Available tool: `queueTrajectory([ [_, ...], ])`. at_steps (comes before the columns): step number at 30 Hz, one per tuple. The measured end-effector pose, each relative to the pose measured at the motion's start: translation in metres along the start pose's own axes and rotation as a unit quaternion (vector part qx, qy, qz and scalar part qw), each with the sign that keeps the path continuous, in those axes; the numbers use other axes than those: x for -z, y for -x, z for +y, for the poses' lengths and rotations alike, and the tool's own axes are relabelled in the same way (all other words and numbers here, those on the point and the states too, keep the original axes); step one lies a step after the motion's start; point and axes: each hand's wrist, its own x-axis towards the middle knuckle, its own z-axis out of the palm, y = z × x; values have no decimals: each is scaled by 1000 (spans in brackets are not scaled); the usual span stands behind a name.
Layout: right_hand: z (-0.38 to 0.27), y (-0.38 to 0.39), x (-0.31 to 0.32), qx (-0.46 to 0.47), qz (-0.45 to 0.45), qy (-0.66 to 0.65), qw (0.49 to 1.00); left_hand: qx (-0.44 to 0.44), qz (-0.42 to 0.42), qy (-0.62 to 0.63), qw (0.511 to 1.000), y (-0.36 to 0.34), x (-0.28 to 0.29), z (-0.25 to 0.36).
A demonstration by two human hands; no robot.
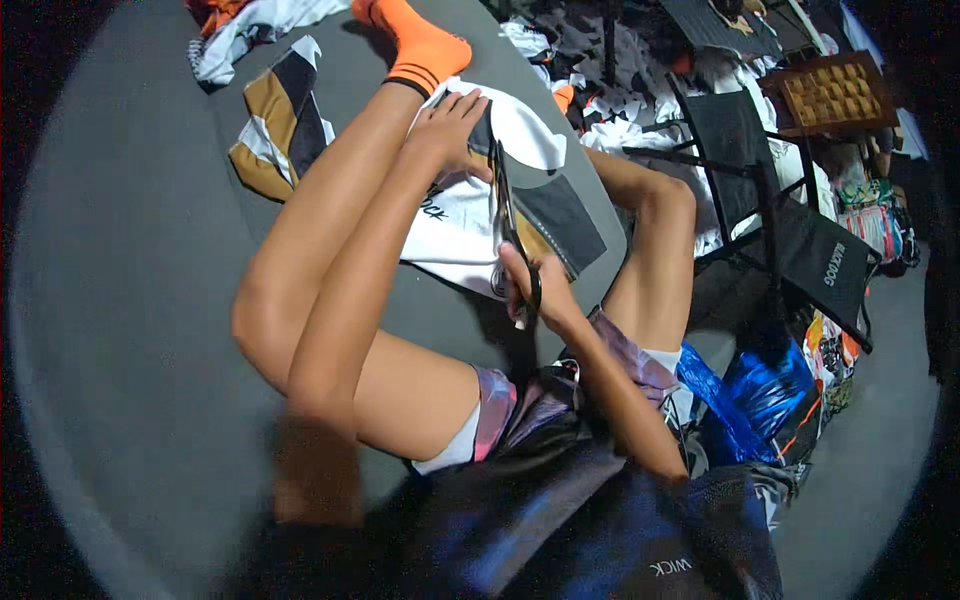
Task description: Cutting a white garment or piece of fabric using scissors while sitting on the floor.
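Observation:
A white piece of fabric [455,245] with black lettering lies on the grey surface between my legs, joined by or lying against a dark grey and tan striped piece [558,215]. My left hand [450,135] rests flat on its far part, fingers spread. In my right hand [545,290] is a pair of black-handled scissors [506,195], gripped by the handles. The long blades point away from me along the edge between the white and the tan fabric, close to my left thumb. I cannot tell whether the blades are parted.
A tan, black and white cloth piece [283,120] lies beyond my left leg, with more white cloth [255,35] farther off. On the right stand black folding chairs [725,150] and a brown bead-patterned panel [835,95]. Blue shiny plastic [755,395] lies by my right thigh.

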Motion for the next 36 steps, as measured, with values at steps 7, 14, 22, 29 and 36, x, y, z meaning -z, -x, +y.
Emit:
queueTrajectory([
  [7,25,19,-11,72,11,2,997,46,-28,-32,998,7,6,13],
  [14,35,24,-7,63,-5,15,998,56,-36,-44,997,7,6,14],
  [22,39,33,-13,59,22,58,996,56,-78,-46,994,7,10,9],
  [29,40,30,1,46,26,87,995,43,-97,-37,994,1,9,7],
  [36,16,25,19,51,-4,76,996,55,24,87,994,-18,-11,-19],
])
